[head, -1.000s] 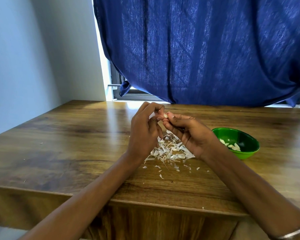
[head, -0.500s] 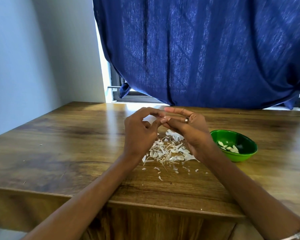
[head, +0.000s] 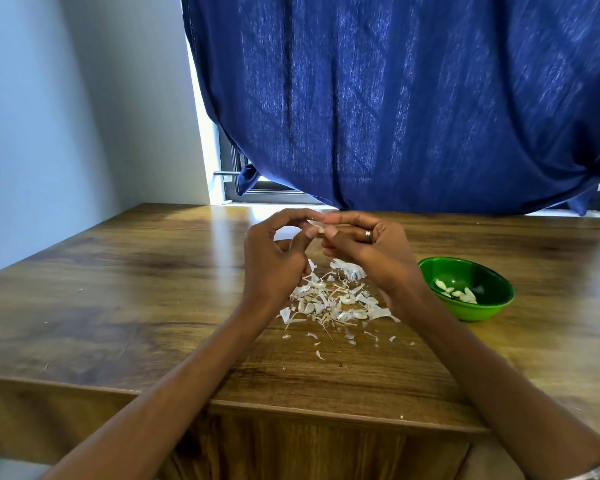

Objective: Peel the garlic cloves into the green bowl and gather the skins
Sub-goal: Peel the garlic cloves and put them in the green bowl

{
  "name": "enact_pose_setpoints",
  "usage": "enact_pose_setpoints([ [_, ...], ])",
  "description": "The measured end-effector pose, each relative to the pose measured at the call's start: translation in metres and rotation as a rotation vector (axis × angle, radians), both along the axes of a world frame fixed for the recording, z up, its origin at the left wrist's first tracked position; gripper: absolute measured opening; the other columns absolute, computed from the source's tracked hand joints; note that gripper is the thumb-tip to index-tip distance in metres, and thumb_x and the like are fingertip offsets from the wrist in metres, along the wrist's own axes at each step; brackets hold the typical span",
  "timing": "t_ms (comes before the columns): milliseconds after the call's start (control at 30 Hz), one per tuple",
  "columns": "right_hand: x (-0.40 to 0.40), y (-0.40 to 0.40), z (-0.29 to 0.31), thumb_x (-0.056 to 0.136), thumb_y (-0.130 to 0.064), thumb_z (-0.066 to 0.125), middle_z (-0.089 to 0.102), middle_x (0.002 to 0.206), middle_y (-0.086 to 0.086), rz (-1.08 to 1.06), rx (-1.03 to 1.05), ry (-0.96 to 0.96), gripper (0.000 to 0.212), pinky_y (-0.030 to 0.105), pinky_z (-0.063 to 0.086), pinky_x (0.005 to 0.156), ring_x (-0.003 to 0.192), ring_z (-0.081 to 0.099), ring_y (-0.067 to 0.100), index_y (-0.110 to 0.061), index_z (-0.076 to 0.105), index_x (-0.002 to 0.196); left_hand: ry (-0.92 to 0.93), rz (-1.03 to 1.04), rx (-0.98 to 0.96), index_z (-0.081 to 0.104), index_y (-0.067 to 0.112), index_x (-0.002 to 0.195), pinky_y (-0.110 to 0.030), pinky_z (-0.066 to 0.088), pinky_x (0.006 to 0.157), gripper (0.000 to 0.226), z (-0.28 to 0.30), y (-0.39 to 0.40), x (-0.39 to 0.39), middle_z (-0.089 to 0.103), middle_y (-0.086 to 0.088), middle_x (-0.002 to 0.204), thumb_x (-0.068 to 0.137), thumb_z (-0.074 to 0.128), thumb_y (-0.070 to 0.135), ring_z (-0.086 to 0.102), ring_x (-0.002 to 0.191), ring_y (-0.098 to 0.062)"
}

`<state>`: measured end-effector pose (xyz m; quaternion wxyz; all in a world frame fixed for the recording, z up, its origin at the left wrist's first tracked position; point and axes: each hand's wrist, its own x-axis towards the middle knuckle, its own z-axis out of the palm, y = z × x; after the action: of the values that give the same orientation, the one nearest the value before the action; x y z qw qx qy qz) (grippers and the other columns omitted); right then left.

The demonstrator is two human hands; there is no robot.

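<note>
My left hand [head: 274,261] and my right hand [head: 371,251] meet fingertip to fingertip above the table, both pinching one small pale garlic clove [head: 315,224]. Most of the clove is hidden by the fingers. Below the hands lies a heap of white garlic skins [head: 333,299] with scraps scattered toward me. To the right of my right wrist stands the green bowl [head: 492,306], holding several peeled cloves [head: 458,293].
The wooden table [head: 136,306] ends in a front edge close to me. A dark blue curtain [head: 395,98] hangs behind the table over a window. A pale wall stands at the left. A few tiny skin specks lie on the left part of the table.
Both hands stay together over the skin heap; the fingers have shifted on the clove, and my right hand has turned so its ring shows.
</note>
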<state>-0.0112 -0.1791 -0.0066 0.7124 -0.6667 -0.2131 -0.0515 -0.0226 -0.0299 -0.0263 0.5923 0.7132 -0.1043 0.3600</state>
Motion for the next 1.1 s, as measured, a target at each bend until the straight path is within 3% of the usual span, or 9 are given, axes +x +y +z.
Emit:
enact_pose_setpoints([
  [267,0.000,0.000,-0.001,0.083,-0.012,0.078,0.078,0.093,0.005,-0.061,0.010,-0.053,0.009,0.022,0.058,0.073,0.090,0.074,0.021,-0.015,0.076,0.092,0.049,-0.032,0.008,0.073,0.010,0.097,-0.024,0.042,0.035,0.003,0.000,-0.002,-0.002,0.074,0.002,0.091,0.095,0.073,0.010,0.063,0.043,-0.016],
  [433,0.004,-0.002,-0.003,0.090,-0.006,0.072,0.078,0.094,0.006,-0.072,0.059,-0.005,0.012,0.024,0.060,0.073,0.089,0.074,0.016,-0.009,0.075,0.101,0.072,-0.013,0.001,0.075,0.011,0.095,-0.028,0.044,0.035,0.007,-0.001,0.001,0.001,0.075,0.007,0.091,0.096,0.070,0.007,0.063,0.043,-0.019],
  [567,0.006,-0.005,-0.002,0.091,-0.007,0.070,0.077,0.100,0.009,-0.044,0.106,0.063,0.016,0.027,0.061,0.076,0.092,0.073,0.016,-0.009,0.075,0.106,0.075,0.066,0.183,0.075,0.020,0.096,-0.019,0.045,0.040,0.016,-0.004,0.000,0.002,0.076,0.010,0.100,0.099,0.065,0.008,0.067,0.045,-0.015],
  [633,0.006,-0.005,-0.002,0.091,-0.007,0.070,0.077,0.100,0.008,-0.042,0.108,0.067,0.016,0.025,0.061,0.074,0.090,0.073,0.015,-0.009,0.076,0.106,0.037,0.093,0.252,0.075,0.024,0.098,-0.018,0.049,0.045,0.006,-0.006,0.000,0.004,0.074,0.009,0.103,0.098,0.070,0.021,0.069,0.052,-0.010],
  [767,0.006,-0.005,-0.001,0.090,-0.006,0.072,0.078,0.100,0.006,-0.057,0.113,0.064,0.017,0.026,0.061,0.073,0.090,0.074,0.014,-0.008,0.075,0.106,-0.124,0.159,0.304,0.078,0.018,0.095,-0.029,0.058,0.054,0.013,-0.010,0.003,0.007,0.072,0.007,0.096,0.094,0.075,0.030,0.069,0.078,-0.007],
  [900,0.005,-0.005,-0.001,0.089,-0.008,0.074,0.078,0.099,0.005,-0.076,0.110,0.048,0.016,0.027,0.061,0.069,0.092,0.074,0.017,-0.008,0.075,0.104,-0.165,0.080,0.288,0.076,0.018,0.098,-0.018,0.049,0.045,0.013,-0.007,0.001,0.003,0.073,0.005,0.099,0.089,0.080,0.026,0.067,0.053,-0.006],
  [967,0.005,-0.005,0.000,0.088,-0.010,0.075,0.078,0.098,0.005,-0.068,0.097,0.044,0.016,0.025,0.060,0.067,0.090,0.074,0.015,-0.009,0.075,0.104,-0.182,0.096,0.282,0.076,0.014,0.096,-0.023,0.051,0.044,0.013,-0.008,0.001,0.004,0.073,0.005,0.097,0.088,0.081,0.024,0.066,0.052,-0.008],
  [1100,0.005,-0.004,-0.002,0.088,-0.011,0.076,0.077,0.093,0.006,-0.079,0.021,0.027,0.008,0.025,0.059,0.063,0.082,0.072,0.010,-0.015,0.076,0.095,-0.207,0.153,0.268,0.079,0.011,0.095,-0.040,0.056,0.048,0.008,-0.009,0.005,0.008,0.073,0.006,0.091,0.090,0.079,0.017,0.068,0.069,-0.011],
])
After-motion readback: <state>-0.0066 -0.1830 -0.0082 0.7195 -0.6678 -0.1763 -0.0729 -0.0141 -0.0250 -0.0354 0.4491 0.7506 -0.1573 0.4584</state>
